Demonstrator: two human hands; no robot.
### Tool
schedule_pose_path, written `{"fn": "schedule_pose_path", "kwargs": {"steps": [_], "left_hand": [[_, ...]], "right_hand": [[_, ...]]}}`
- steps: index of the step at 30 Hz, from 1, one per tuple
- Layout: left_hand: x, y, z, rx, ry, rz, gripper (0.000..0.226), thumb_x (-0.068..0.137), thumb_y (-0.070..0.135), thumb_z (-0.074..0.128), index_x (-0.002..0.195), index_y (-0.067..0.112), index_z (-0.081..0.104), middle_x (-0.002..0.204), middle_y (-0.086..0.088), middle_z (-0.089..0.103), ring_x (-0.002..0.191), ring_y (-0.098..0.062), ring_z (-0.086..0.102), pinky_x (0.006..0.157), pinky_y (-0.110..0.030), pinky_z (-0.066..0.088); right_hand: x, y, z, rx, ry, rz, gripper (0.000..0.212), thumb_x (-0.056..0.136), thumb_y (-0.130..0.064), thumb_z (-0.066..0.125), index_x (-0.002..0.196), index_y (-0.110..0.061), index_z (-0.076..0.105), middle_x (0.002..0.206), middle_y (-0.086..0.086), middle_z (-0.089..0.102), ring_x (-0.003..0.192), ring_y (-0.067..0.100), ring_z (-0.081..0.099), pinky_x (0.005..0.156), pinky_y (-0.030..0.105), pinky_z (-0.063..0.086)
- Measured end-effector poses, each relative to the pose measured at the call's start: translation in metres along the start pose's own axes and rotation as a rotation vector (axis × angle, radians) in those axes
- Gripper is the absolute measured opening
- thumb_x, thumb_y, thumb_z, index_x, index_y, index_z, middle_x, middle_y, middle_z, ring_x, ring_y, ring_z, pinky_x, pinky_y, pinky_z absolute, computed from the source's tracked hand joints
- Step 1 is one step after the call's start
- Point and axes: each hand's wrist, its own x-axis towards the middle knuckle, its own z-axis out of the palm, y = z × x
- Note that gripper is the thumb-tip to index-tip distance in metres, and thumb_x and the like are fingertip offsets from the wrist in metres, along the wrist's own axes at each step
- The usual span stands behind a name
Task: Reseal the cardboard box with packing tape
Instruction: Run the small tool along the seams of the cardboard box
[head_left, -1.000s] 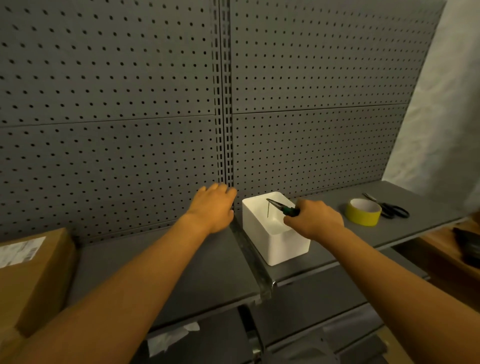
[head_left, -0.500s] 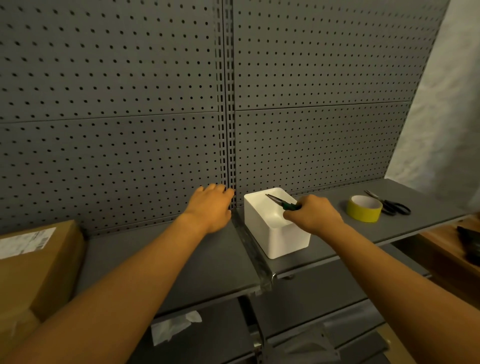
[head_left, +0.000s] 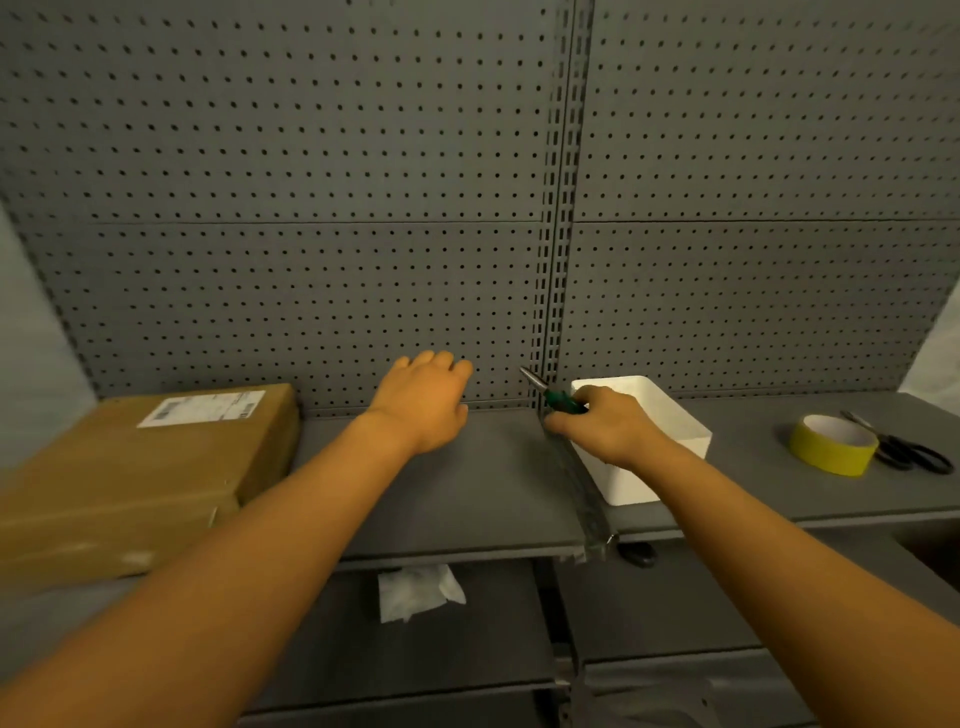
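Observation:
A brown cardboard box (head_left: 140, 483) with a white shipping label lies on the grey shelf (head_left: 447, 499) at the left. A roll of yellow packing tape (head_left: 834, 451) sits far right on the shelf, with black scissors (head_left: 906, 453) just behind it. My right hand (head_left: 605, 428) grips a green-handled tool (head_left: 553, 395) whose metal tip points up and left, in front of a white bin (head_left: 670, 441). My left hand (head_left: 423, 397) hovers over the middle of the shelf, fingers relaxed, holding nothing, well right of the box.
A grey pegboard wall (head_left: 363, 208) backs the shelf, split by a slotted upright. A crumpled white paper (head_left: 415, 592) lies on the lower shelf. A small black object (head_left: 638, 555) sits under the shelf edge.
My view has swung left, showing more of the box. My right hand has lifted the tool out of the white bin and moved it left. My left hand has hardly moved.

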Motion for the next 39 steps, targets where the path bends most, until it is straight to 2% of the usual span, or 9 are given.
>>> {"fn": "schedule_pose_path", "kwargs": {"steps": [3, 6, 15, 24, 29, 34, 39], "left_hand": [[-0.023, -0.031, -0.01, 0.013, -0.004, -0.076, 0.046, 0.096, 0.036, 0.046, 0.137, 0.016, 0.039, 0.132, -0.008, 0.047, 0.123, -0.026, 0.042, 0.102, -0.04, 0.035], [-0.047, -0.062, -0.019, 0.026, 0.008, -0.155, 0.046, 0.096, 0.036, 0.046, 0.137, 0.016, 0.039, 0.132, -0.008, 0.048, 0.123, -0.026, 0.042, 0.1, -0.04, 0.037], [-0.108, -0.149, -0.034, 0.06, 0.014, -0.272, 0.045, 0.096, 0.036, 0.045, 0.137, 0.015, 0.04, 0.134, -0.009, 0.048, 0.124, -0.027, 0.043, 0.101, -0.041, 0.037], [-0.164, -0.241, -0.026, 0.107, -0.023, -0.226, 0.046, 0.094, 0.037, 0.047, 0.136, 0.017, 0.042, 0.13, -0.007, 0.05, 0.12, -0.026, 0.045, 0.098, -0.039, 0.038], [-0.189, -0.276, -0.009, 0.056, -0.06, -0.195, 0.046, 0.093, 0.036, 0.046, 0.137, 0.02, 0.042, 0.132, -0.006, 0.05, 0.122, -0.025, 0.044, 0.1, -0.039, 0.037], [-0.201, -0.283, 0.005, -0.046, -0.111, -0.14, 0.042, 0.094, 0.042, 0.044, 0.132, 0.023, 0.048, 0.132, -0.003, 0.052, 0.12, -0.023, 0.047, 0.101, -0.04, 0.039], [-0.202, -0.262, 0.024, -0.19, -0.182, -0.066, 0.052, 0.093, 0.056, 0.042, 0.137, 0.027, 0.043, 0.138, 0.0, 0.047, 0.124, -0.021, 0.044, 0.104, -0.041, 0.039]], "right_hand": [[0.001, -0.023, 0.02, -0.017, -0.043, -0.06, 0.032, 0.09, -0.038, 0.056, 0.103, -0.01, 0.06, 0.096, 0.011, 0.062, 0.082, 0.024, 0.056, 0.07, 0.033, 0.045], [-0.002, -0.049, 0.033, -0.071, -0.112, -0.102, 0.032, 0.092, -0.04, 0.053, 0.105, -0.012, 0.059, 0.088, 0.008, 0.058, 0.072, 0.018, 0.05, 0.061, 0.029, 0.039], [-0.014, -0.122, 0.075, -0.064, -0.181, -0.16, 0.032, 0.091, -0.041, 0.055, 0.108, -0.015, 0.056, 0.077, 0.001, 0.052, 0.064, 0.014, 0.048, 0.053, 0.026, 0.036], [-0.038, -0.191, 0.149, -0.003, -0.123, -0.112, 0.031, 0.089, -0.038, 0.057, 0.107, -0.012, 0.056, 0.076, 0.001, 0.052, 0.065, 0.014, 0.047, 0.053, 0.026, 0.036], [-0.054, -0.211, 0.182, -0.004, -0.081, -0.061, 0.025, 0.089, -0.038, 0.057, 0.097, -0.014, 0.054, 0.076, 0.001, 0.052, 0.065, 0.013, 0.047, 0.054, 0.026, 0.035], [-0.058, -0.218, 0.197, -0.046, -0.102, -0.01, 0.029, 0.09, -0.039, 0.056, 0.103, -0.013, 0.056, 0.074, 0.002, 0.052, 0.067, 0.014, 0.05, 0.057, 0.027, 0.039], [-0.055, -0.221, 0.202, -0.069, -0.114, -0.02, 0.032, 0.09, -0.039, 0.055, 0.106, -0.012, 0.057, 0.076, 0.002, 0.053, 0.067, 0.014, 0.05, 0.058, 0.027, 0.04]]}}
